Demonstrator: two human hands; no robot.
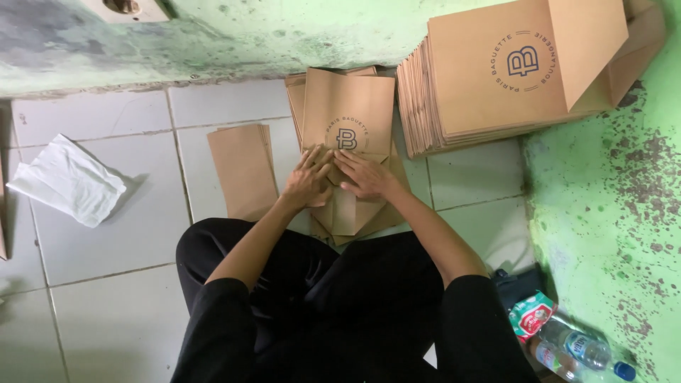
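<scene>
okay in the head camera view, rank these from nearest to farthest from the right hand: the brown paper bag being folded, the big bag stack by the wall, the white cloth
1. Brown paper bag: under the right hand, touching.
2. Big bag stack: ahead, to the right, against the wall.
3. White cloth: far left on the tiles.

We have one view only, head-mounted, looking almost straight down from seated height. Our own legs fill the bottom centre, forearms run up to mid-frame. Close range: left hand [306, 181] and right hand [365, 176] sit just above centre. Forward is up-frame, ending at the green wall [284, 35]; white tiled floor [120, 234] spans left, a second green wall [610, 213] closes the right edge. No second view to overlap.
</scene>
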